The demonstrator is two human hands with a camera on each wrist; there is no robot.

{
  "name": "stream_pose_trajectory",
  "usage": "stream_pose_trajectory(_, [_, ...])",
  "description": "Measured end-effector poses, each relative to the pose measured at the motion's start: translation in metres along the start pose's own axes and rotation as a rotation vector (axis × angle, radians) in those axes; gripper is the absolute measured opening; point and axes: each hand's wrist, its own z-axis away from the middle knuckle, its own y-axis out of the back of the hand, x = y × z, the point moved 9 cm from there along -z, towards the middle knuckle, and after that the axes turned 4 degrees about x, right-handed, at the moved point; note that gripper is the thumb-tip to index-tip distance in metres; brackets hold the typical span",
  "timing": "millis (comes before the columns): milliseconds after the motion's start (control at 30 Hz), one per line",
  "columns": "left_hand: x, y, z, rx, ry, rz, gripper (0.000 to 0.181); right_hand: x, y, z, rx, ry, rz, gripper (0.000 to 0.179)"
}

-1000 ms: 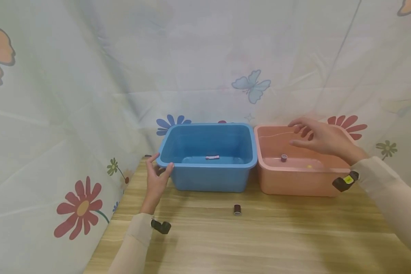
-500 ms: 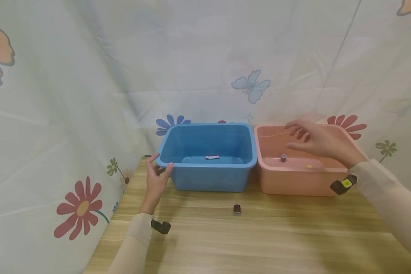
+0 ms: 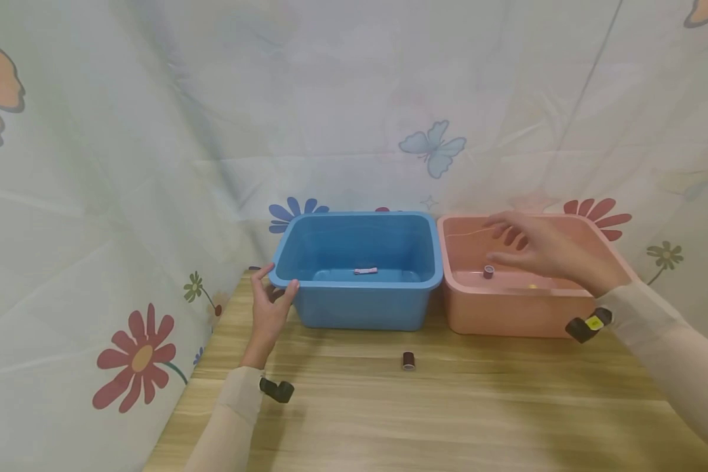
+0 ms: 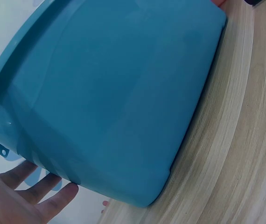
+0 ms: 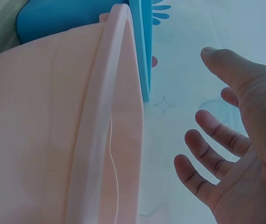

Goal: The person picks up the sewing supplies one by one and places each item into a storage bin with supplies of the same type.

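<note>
My left hand [image 3: 268, 321] holds the front left corner of a blue plastic tub [image 3: 362, 305], thumb at the rim and fingers along its side. A small pink-and-white strip [image 3: 366, 270] lies on that tub's floor; I cannot tell its kind. Over the pink tub [image 3: 507, 314] hovers my right hand [image 3: 545, 249], fingers loosely bent and holding nothing. Inside the pink tub sits a spool of thread [image 3: 488, 271], with a small yellow thing [image 3: 533, 286] partly visible. Another spool, dark brown [image 3: 409, 361], stands on the table in front of the tubs.
Both tubs stand side by side at the back of the wooden table [image 3: 354, 413]. A patterned curtain [image 3: 342, 118] hangs right behind them and along the left side. In the right wrist view, a pale thread [image 5: 112, 154] runs down the pink tub's inner wall.
The right hand has drifted slightly left over the pink tub. My left hand stays at the blue tub's corner, and the spools have not moved.
</note>
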Motion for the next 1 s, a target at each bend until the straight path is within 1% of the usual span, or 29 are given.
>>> stream_pose_trajectory(100, [-0.001,0.000,0.000,0.001,0.010,0.003,0.077,-0.002,-0.003,0.002,-0.008,-0.007,-0.031,0.068])
stream_pose_trajectory(233, [-0.001,0.000,0.000,0.003,0.022,0.001,0.077,-0.007,-0.007,0.004,-0.020,0.011,-0.075,0.065])
stream_pose_trajectory(467, [-0.001,0.000,0.000,0.007,0.010,-0.004,0.077,-0.013,-0.011,0.011,-0.039,0.030,-0.074,0.067])
stream_pose_trajectory(567, [-0.001,0.000,0.000,0.008,0.014,-0.006,0.077,-0.018,-0.014,0.013,-0.047,0.040,-0.093,0.071])
stream_pose_trajectory(733, [0.000,0.000,0.001,0.008,0.011,-0.010,0.076,-0.024,-0.017,0.011,-0.035,0.055,-0.132,0.078])
stream_pose_trajectory(833, [-0.001,0.000,0.000,0.007,0.001,-0.010,0.075,-0.027,-0.017,0.011,-0.013,0.070,-0.141,0.077])
stream_pose_trajectory(900, [-0.007,0.001,-0.003,0.007,0.000,-0.008,0.076,-0.029,-0.017,0.011,0.006,0.095,-0.131,0.076])
stream_pose_trajectory(1000, [-0.019,0.002,-0.009,0.011,0.000,-0.001,0.077,-0.033,-0.017,0.011,0.024,0.130,-0.131,0.073])
